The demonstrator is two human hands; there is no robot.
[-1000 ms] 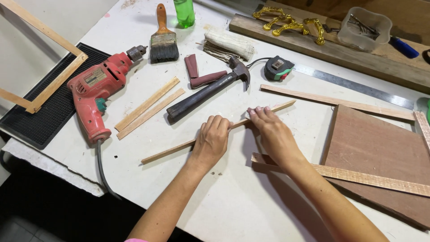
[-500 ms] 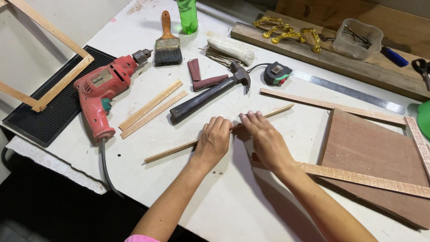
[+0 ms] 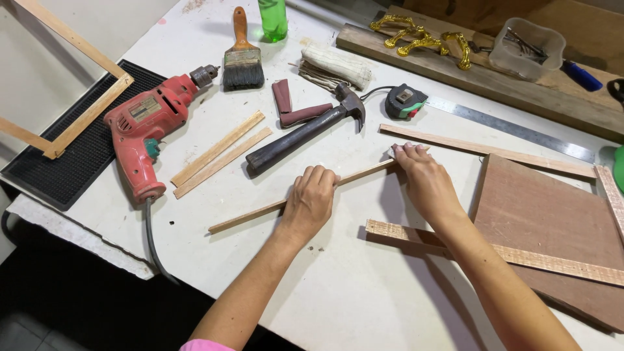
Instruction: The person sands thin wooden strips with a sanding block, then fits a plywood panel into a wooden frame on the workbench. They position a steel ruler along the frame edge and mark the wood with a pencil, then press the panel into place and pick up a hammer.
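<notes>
A thin wooden strip (image 3: pixel 250 215) lies slanted across the white table (image 3: pixel 338 292). My left hand (image 3: pixel 312 198) presses down on its middle, fingers curled over it. My right hand (image 3: pixel 422 179) rests on the strip's far end and holds a small pale pad, possibly sandpaper, under its fingertips (image 3: pixel 395 151). A black-handled hammer (image 3: pixel 302 133) lies just beyond my left hand.
A red electric drill (image 3: pixel 146 127), two short strips (image 3: pixel 221 156), a paintbrush (image 3: pixel 242 55), a tape measure (image 3: pixel 404 102) and a steel ruler (image 3: pixel 513 129) lie around. A brown board (image 3: pixel 546 221) with rough strips (image 3: pixel 520 255) sits right. A wooden frame (image 3: pixel 78 97) stands left.
My right hand has slid along the strip toward its far end, away from my left hand. The left hand stays pressed on the strip's middle.
</notes>
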